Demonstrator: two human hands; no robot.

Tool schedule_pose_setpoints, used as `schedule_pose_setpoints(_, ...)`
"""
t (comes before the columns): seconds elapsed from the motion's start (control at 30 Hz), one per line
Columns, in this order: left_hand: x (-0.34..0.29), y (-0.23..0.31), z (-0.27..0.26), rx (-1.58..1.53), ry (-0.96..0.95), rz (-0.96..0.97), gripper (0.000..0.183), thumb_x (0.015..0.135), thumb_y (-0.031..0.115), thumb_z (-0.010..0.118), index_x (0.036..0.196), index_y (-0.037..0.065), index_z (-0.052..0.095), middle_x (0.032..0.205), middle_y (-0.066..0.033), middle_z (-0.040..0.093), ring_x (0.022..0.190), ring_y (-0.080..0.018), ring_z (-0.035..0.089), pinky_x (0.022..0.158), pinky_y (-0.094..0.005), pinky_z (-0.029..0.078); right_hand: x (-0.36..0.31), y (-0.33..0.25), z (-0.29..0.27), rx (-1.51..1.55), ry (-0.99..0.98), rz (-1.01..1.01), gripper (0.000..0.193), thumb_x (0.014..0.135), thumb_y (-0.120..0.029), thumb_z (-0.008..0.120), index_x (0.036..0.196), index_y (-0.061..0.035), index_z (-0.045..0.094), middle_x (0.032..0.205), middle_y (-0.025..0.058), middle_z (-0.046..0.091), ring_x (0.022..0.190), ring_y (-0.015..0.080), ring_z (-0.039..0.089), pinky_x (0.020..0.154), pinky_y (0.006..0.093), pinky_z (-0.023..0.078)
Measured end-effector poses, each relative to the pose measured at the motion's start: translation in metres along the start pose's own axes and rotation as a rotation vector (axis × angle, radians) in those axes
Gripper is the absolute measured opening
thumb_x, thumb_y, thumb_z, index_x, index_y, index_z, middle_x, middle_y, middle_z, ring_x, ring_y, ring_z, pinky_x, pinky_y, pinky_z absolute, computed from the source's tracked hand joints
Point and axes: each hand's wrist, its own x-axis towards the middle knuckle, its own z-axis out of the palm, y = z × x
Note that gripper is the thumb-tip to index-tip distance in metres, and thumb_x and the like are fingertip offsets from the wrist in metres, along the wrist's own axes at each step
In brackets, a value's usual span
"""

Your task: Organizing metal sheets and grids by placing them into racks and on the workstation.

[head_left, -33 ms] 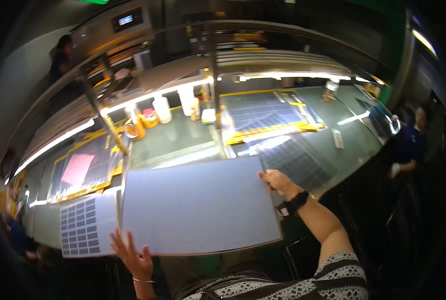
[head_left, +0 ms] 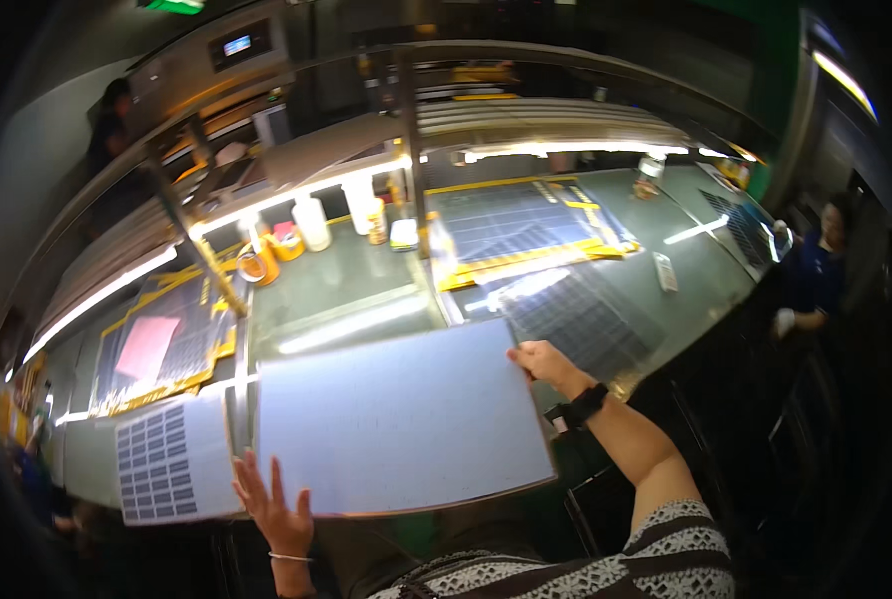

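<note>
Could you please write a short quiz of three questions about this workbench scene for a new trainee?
1. True or false: the right hand grips the right edge of the large pale sheet.
2. Where is the left hand? A) on the white bottles B) open at the sheet's near edge C) on the pink sheet
3. Fill in: the panel printed with a grid of dark rectangles lies to the ____ of the large sheet.

Key: 1 true; 2 B; 3 left. For reference, the white bottles stand at the back of the bench and the pink sheet lies far left.
</note>
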Motion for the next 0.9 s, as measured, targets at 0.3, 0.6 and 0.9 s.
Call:
schedule_pose_setpoints(0.3, -0.023, 0.033, 0.069, -0.060, -0.355, -0.144, 0.061, 0.086, 0.044, 0.047, 0.135, 0.011, 0.038, 0.145, -0.0175, 0.020, 0.135, -0.0375, 0.013, 0.105, -0.0569, 0.006, -0.144, 0.105, -0.102, -0.470, 1.131, 0.206, 0.035, 0.076, -0.036, 0.067, 0.072, -0.0029, 0.054, 0.064, 0.0085, 0.058, 0.060, 0.0210, 0.059, 0.056, 0.0326, 0.046)
schedule_pose_setpoints(0.6, -0.025, 0.039, 0.072, -0.025, -0.312, -0.198, 0.057, 0.090, 0.043, 0.043, 0.136, 0.010, 0.036, 0.146, -0.0167, 0.020, 0.136, -0.0361, 0.010, 0.105, -0.0567, 0.006, -0.119, 0.131, -0.123, -0.026, 0.930, 0.252, 0.032, 0.076, -0.023, 0.066, 0.057, -0.0032, 0.050, 0.052, 0.0041, 0.051, 0.045, 0.0110, 0.050, 0.041, 0.0256, 0.039)
schedule_pose_setpoints(0.9, 0.009, 0.046, 0.053, -0.114, -0.039, -0.030, 0.055, 0.083, 0.017, 0.055, 0.135, 0.010, 0.037, 0.144, -0.0169, 0.025, 0.135, -0.0370, 0.014, 0.106, -0.0535, 0.012, -0.118, 0.075, -0.118, -0.564, 1.134, -0.025, 0.011, 0.082, -0.017, 0.052, 0.088, -0.0078, 0.053, 0.075, 0.0148, 0.062, 0.073, 0.0375, 0.059, 0.063, 0.0426, 0.047)
